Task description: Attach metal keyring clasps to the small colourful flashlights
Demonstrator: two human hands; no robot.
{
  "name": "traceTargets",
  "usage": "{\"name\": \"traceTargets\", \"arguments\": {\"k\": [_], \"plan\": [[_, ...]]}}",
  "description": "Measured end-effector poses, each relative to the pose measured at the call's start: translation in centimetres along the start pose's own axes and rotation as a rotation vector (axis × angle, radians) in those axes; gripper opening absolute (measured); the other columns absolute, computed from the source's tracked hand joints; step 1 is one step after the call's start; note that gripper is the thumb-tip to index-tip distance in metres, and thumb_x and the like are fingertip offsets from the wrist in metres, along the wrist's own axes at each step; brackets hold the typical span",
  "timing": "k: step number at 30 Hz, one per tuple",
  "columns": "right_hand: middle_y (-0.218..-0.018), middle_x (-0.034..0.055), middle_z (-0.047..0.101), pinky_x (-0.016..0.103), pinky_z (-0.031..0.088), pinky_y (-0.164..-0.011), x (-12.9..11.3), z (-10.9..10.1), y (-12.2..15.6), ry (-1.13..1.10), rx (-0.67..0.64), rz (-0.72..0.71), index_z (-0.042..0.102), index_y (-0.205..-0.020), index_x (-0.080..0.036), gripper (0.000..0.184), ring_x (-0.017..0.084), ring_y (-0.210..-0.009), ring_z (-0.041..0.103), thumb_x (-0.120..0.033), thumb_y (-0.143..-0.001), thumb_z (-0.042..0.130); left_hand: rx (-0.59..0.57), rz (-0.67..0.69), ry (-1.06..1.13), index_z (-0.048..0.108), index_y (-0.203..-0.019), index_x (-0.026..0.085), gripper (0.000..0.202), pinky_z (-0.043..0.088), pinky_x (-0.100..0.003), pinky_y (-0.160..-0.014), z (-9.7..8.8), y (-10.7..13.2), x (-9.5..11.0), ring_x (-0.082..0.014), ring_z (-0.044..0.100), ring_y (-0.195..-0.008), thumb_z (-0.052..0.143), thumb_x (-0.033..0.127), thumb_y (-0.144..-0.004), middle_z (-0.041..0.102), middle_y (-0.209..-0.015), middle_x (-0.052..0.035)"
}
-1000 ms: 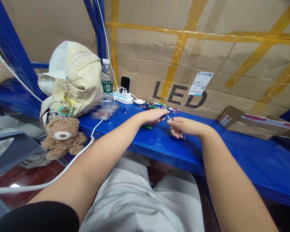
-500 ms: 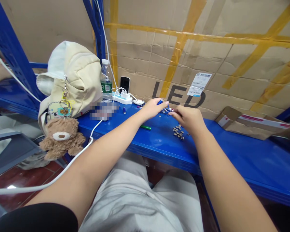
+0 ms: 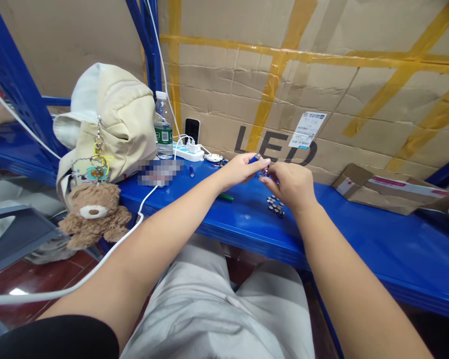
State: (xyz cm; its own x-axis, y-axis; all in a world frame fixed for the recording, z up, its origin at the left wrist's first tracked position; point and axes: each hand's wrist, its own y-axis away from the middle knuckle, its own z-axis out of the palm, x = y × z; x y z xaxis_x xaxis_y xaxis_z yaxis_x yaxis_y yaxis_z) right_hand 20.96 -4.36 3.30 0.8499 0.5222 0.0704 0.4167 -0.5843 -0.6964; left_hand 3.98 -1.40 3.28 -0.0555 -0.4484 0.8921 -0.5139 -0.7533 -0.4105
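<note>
My left hand (image 3: 241,170) and my right hand (image 3: 290,184) meet over the blue shelf (image 3: 359,239), fingertips almost touching. The left pinches a small blue pen-like tube (image 3: 255,159). The right hand's fingers are pinched at the tube's end on something too small to name. A cluster of small dark button cells (image 3: 276,205) lies on the shelf just under my right hand. A green tube (image 3: 225,197) lies below my left wrist. More coloured tubes are mostly hidden behind my hands.
A cream bag (image 3: 112,124) with a teddy bear charm (image 3: 93,214), a water bottle (image 3: 163,127), a power strip (image 3: 189,151) and a white cable (image 3: 134,229) stand at left. An open cardboard box (image 3: 389,192) lies at right. A taped "LED" carton (image 3: 322,89) forms the back wall.
Both hands lifted from the shelf front toward the pile at the back, then drew together. The left picked up a blue tube; the button cells under the right hand are uncovered.
</note>
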Motion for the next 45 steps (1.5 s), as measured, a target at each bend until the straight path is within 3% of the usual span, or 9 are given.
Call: {"name": "traceTargets", "arguments": {"k": [6,10,13,17,21,28,32,36,45], "plan": [[-0.086,0.0119,0.066,0.033,0.038,-0.063,-0.1,0.9,0.0,-0.047,0.024,0.126,0.051,-0.104,-0.018,0.041,0.026,-0.075,0.060,-0.055,-0.087,0.043,-0.012,-0.012,0.092,0.049,-0.075,0.016,0.027,0.020,-0.018,-0.042,0.1,0.1,0.3,-0.0025,0.027,-0.040,0.052,0.038,-0.092,0.032,-0.050,0.0086],[-0.091,0.0103,0.065,0.033,0.041,-0.065,0.1,1.3,0.1,-0.316,-0.027,0.143,0.042,-0.113,-0.021,0.043,0.024,-0.075,0.060,-0.057,-0.091,0.033,-0.026,-0.061,0.158,0.046,-0.072,0.017,0.028,0.018,-0.017,-0.041,-0.1,0.2,0.5,-0.0024,0.022,-0.039,0.049,0.035,-0.093,0.025,-0.048,0.0098],[-0.077,0.0050,0.061,0.032,0.041,-0.065,0.0,1.2,0.0,-0.495,-0.084,0.181,0.043,-0.105,-0.023,0.041,0.020,-0.064,0.056,-0.057,-0.094,0.023,-0.061,-0.080,0.192,0.046,-0.070,0.017,0.028,0.017,-0.017,-0.040,-0.3,0.0,0.2,-0.0026,0.020,-0.037,0.047,0.033,-0.094,0.024,-0.046,0.0098],[-0.065,0.0018,0.053,0.032,0.039,-0.065,-0.4,1.0,-0.1,-0.491,-0.117,0.222,0.042,-0.082,-0.024,0.039,0.018,-0.062,0.050,-0.059,-0.093,0.026,-0.058,-0.132,0.167,0.045,-0.071,0.018,0.028,0.016,-0.016,-0.039,-0.3,-0.2,-0.3,-0.0024,0.020,-0.037,0.047,0.034,-0.093,0.023,-0.047,0.0101],[-0.066,0.0013,0.053,0.031,0.038,-0.063,-0.4,1.2,-0.2,-0.557,-0.104,0.244,0.039,-0.084,-0.024,0.039,0.017,-0.061,0.048,-0.059,-0.092,0.025,-0.045,-0.142,0.174,0.043,-0.070,0.018,0.028,0.016,-0.016,-0.039,-0.2,-0.3,-0.4,-0.0021,0.020,-0.036,0.047,0.034,-0.093,0.023,-0.047,0.0105],[-0.067,0.0019,0.052,0.031,0.035,-0.064,-0.4,1.4,-0.4,-0.430,-0.160,0.204,0.039,-0.081,-0.023,0.028,0.018,-0.064,0.048,-0.046,-0.094,0.029,-0.077,-0.137,0.267,0.042,-0.072,0.018,0.029,0.014,-0.015,-0.037,-0.2,-0.3,-0.4,-0.0025,0.019,-0.035,0.044,0.035,-0.095,0.023,-0.047,0.0104],[-0.067,0.0028,0.053,0.031,0.034,-0.063,0.0,1.6,-0.5,-0.360,-0.074,0.262,0.037,-0.078,-0.024,0.026,0.019,-0.065,0.049,-0.043,-0.093,0.030,-0.100,-0.272,0.313,0.036,-0.063,0.018,0.046,0.013,-0.016,-0.035,-0.2,-0.5,-0.6,-0.0030,0.019,-0.034,0.027,0.048,-0.097,0.026,-0.047,0.0077],[-0.064,0.0019,0.050,0.030,0.032,-0.060,0.4,1.6,-0.6,-0.318,-0.047,0.288,0.032,-0.074,-0.024,0.026,0.019,-0.061,0.046,-0.042,-0.093,0.030,-0.170,-0.374,0.321,0.032,-0.058,0.018,0.045,0.012,-0.016,-0.034,-0.3,-0.6,-0.6,-0.0031,0.018,-0.034,0.026,0.039,-0.096,0.025,-0.047,0.0064],[-0.064,0.0022,0.050,0.030,0.030,-0.060,0.5,1.3,-0.5,-0.271,-0.021,0.290,0.031,-0.075,-0.024,0.021,0.019,-0.061,0.045,-0.037,-0.092,0.032,-0.227,-0.304,0.370,0.048,-0.084,0.017,0.030,0.012,-0.013,-0.036,-0.4,-0.1,-0.3,-0.0025,0.017,-0.036,0.034,0.039,-0.098,0.031,-0.053,0.0080]]}}
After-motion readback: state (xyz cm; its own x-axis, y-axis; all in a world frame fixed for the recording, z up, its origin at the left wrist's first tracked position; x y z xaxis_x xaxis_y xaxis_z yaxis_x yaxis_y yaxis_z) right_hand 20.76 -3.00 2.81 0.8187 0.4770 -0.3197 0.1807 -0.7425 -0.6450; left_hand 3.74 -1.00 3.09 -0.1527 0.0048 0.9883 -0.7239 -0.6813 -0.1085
